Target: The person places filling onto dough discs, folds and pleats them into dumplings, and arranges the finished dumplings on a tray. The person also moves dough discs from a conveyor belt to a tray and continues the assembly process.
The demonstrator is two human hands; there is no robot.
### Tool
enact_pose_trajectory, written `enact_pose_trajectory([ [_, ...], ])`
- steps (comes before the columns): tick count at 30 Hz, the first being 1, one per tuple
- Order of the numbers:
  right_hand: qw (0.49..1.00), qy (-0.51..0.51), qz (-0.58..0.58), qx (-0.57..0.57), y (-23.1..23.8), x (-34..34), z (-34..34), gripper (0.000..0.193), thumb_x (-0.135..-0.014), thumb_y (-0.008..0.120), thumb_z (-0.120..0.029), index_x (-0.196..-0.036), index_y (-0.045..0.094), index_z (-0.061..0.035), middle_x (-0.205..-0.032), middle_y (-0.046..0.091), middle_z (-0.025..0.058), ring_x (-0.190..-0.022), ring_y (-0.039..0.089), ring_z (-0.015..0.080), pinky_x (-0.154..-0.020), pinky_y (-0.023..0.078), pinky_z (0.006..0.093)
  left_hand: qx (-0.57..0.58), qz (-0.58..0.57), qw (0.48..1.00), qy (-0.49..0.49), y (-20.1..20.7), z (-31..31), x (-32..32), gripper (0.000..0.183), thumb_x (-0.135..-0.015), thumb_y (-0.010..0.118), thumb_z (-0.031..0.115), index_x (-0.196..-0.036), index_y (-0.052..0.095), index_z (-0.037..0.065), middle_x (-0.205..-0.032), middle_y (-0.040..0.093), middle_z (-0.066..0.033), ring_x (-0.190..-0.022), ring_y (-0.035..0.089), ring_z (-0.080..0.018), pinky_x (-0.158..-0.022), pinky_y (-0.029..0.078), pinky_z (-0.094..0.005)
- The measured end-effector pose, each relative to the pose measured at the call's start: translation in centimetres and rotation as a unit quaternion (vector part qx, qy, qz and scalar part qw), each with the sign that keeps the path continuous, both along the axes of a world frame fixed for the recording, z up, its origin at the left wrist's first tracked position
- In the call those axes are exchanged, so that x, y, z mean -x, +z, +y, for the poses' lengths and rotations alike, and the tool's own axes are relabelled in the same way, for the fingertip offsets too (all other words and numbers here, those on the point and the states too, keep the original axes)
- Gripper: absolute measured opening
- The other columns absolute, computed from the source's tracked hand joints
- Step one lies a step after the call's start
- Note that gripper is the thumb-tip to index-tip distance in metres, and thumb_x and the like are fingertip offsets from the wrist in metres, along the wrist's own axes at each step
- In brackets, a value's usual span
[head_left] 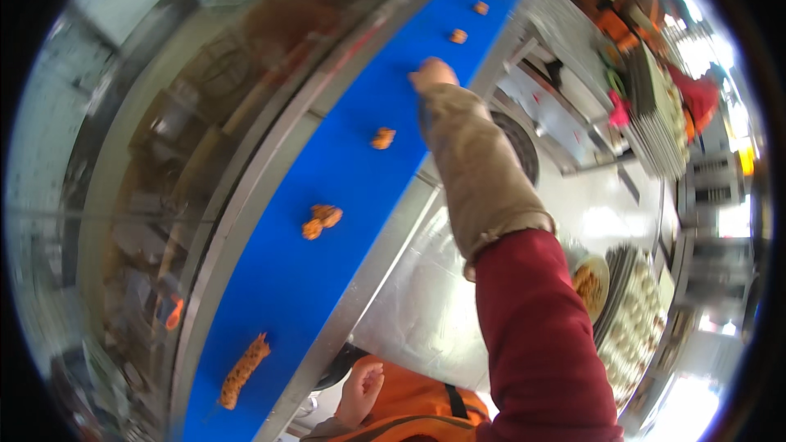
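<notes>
My right arm, in a tan sleeve cover over a dark red sleeve, stretches far out over a blue conveyor belt (327, 164). My right hand (434, 75) is down at the belt, its fingers closed; whatever they may hold is hidden under the hand. Closer on the belt lie a small orange-brown food lump (382, 138), a clump of similar lumps (321, 221) and a long speckled brown food roll (244, 370). Low in front of my orange apron (409, 399), my left hand (360, 390) rests with curled fingers and no object visible in it.
More food lumps (458, 36) dot the belt's far end. A metal rail and clear panel (176, 229) border its left. At right are a steel table (426, 295), a bowl of food bits (589, 282), stacked trays (634, 319) and a person in red (696, 98).
</notes>
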State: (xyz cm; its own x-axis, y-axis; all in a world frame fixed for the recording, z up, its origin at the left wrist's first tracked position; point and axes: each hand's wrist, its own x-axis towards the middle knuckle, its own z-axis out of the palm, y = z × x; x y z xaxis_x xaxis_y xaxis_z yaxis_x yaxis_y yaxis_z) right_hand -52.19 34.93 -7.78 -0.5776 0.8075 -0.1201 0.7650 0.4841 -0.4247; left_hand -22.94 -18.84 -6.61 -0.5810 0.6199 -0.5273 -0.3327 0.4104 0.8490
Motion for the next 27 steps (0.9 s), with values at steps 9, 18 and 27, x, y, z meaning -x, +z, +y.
enact_pose_trajectory([
  [9,0.784,-0.145,0.485,0.36,2.6,-16.1,-15.5,0.023,-0.069,0.068,-0.006,-0.092,0.062,-0.0054,-0.079,0.061,0.0064,-0.066,0.057,0.0146,-0.058,0.048,0.028,-0.008,0.008,0.991,-0.134,0.9,4.5,1.8,0.02,-0.089,0.059,0.007,-0.108,0.059,0.0,-0.095,0.065,-0.007,-0.081,0.06,-0.0111,-0.071,0.048,-0.0249],
  [18,0.715,-0.553,0.364,0.225,4.7,-58.8,-30.6,0.033,-0.075,0.063,-0.002,-0.108,0.06,-0.0053,-0.096,0.059,0.0074,-0.076,0.061,0.0149,-0.057,0.051,0.0249,-0.041,0.026,0.912,-0.406,2.3,9.3,-2.3,0.02,-0.089,0.06,0.009,-0.108,0.06,0.003,-0.097,0.064,-0.0057,-0.084,0.059,-0.0118,-0.074,0.047,-0.0253],
  [27,0.805,-0.55,0.207,-0.083,0.7,-65.3,-33.1,0.034,-0.076,0.071,-0.021,-0.107,0.066,-0.0074,-0.101,0.058,0.0136,-0.094,0.057,0.0317,-0.084,0.046,0.0352,-0.068,0.01,0.845,-0.53,4.1,11.7,-8.0,0.021,-0.089,0.059,0.005,-0.109,0.06,0.002,-0.097,0.064,-0.0066,-0.087,0.06,-0.0121,-0.077,0.048,-0.0248],
])
